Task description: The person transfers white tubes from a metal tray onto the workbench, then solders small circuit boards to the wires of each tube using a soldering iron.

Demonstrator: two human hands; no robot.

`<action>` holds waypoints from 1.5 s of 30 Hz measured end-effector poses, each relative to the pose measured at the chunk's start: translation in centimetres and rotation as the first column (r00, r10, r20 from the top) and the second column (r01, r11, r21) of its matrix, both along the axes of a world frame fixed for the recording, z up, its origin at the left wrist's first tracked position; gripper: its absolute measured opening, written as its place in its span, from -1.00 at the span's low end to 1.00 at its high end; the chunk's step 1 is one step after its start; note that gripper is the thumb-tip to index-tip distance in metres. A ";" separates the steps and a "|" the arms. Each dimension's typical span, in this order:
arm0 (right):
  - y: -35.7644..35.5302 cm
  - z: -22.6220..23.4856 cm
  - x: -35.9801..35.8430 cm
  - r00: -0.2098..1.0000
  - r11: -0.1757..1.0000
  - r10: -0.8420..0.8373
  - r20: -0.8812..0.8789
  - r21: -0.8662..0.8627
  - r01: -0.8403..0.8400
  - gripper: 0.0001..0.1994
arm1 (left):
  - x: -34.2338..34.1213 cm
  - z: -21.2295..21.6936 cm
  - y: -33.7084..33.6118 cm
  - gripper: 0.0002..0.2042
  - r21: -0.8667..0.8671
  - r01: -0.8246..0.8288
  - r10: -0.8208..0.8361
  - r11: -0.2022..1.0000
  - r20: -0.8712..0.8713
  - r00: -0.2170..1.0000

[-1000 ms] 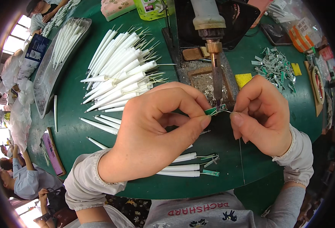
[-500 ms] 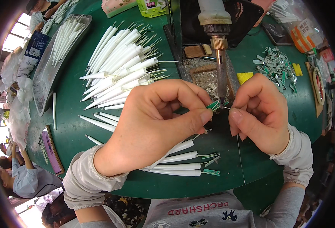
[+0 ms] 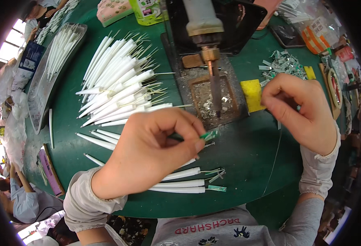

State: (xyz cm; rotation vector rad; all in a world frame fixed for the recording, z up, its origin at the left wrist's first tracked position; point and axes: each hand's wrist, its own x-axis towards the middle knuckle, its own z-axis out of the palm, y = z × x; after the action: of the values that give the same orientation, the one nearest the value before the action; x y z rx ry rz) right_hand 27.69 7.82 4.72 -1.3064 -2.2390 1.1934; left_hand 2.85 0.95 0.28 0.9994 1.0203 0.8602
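My left hand (image 3: 147, 151) is closed in a pinch on a small green circuit board (image 3: 210, 135), whose end sticks out past the fingertips. To the right, my right hand (image 3: 305, 112) is curled, thumb against the fingers. A thin solder wire (image 3: 274, 168) hangs below it; its upper end is hidden by the fingers. Between the hands a soldering iron (image 3: 215, 84) points down, apart from the board, over a solder-spattered tray (image 3: 192, 92). Under my left hand lie several white tapered tubes (image 3: 184, 190), one with a green board (image 3: 217, 188) at its wire end.
A pile of white tubes with bare wires (image 3: 119, 78) lies at left. Beyond it stands a clear tray of tubes (image 3: 35, 102). Loose small boards (image 3: 285, 65) are heaped at back right beside a yellow sponge (image 3: 251, 95). Other people sit at far left.
Both hands have moved away from the iron's tip: the left, with its board, toward me and left, the right outward to the right. The whole view has shifted slightly.
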 end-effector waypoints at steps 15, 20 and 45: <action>-0.2 -3.1 1.6 0.780 0.747 -0.031 0.625 0.534 -0.397 -0.91 | 2.0 -0.6 -3.7 -0.84 0.581 0.636 0.059 0.508 -0.760 0.648; 0.1 -2.8 1.3 0.819 0.727 -0.096 0.565 0.602 -0.330 -0.89 | -0.9 2.2 -1.7 -0.78 0.526 0.630 0.253 0.571 -0.843 0.475; -1.6 -2.3 -2.1 0.961 0.950 0.179 -0.211 -0.215 -0.225 -0.91 | -2.9 2.5 1.2 -0.96 0.114 0.360 -0.246 0.926 -0.541 0.804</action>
State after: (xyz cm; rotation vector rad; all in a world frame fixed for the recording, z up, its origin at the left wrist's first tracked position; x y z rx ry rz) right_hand 25.57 6.17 2.42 -1.0049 -2.1847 1.6301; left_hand -0.05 2.15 2.80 1.5915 1.1866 0.4340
